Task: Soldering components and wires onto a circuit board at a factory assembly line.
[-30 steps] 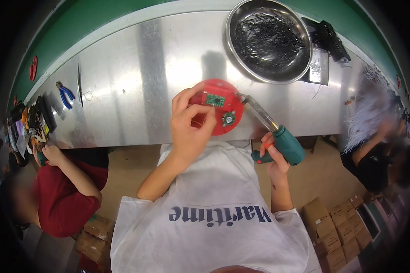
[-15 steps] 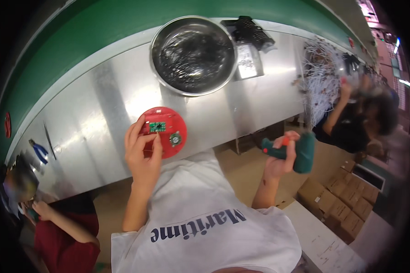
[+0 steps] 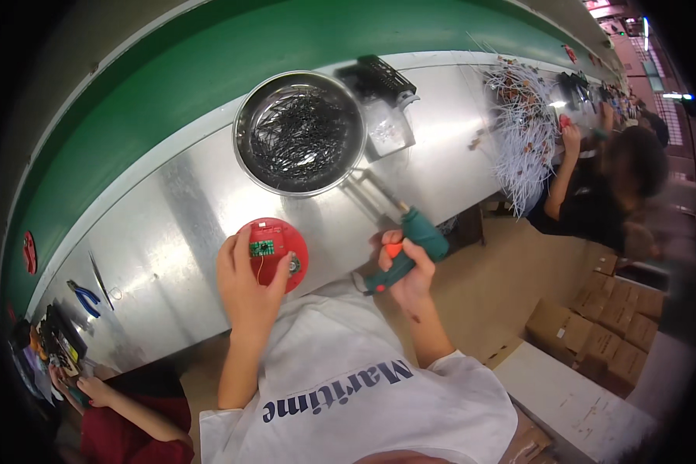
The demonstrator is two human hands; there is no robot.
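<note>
- Drawn leftward since the earlier frame: dark-green pistol-shaped tool with metal barrel [image 3: 428,234], right of centre, its barrel slanting toward the upper left.
- Right hand [image 3: 410,277]: fingers closed round the handle.
- Left hand [image 3: 247,298], left of centre, grips a flat red disc [image 3: 295,241], its green circuit board [image 3: 261,248] facing the camera.
- Shiny steel table [image 3: 162,259], crossing diagonally.
- Round steel basin [image 3: 242,164] of black strands [image 3: 305,143], upper centre.
- Green wall [image 3: 209,66], upper left.

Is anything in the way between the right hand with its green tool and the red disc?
Nothing visible stands between the right hand, gripping the green tool, and the red disc in the left hand. The steel bowl sits farther back on the table, beyond the disc.
</note>
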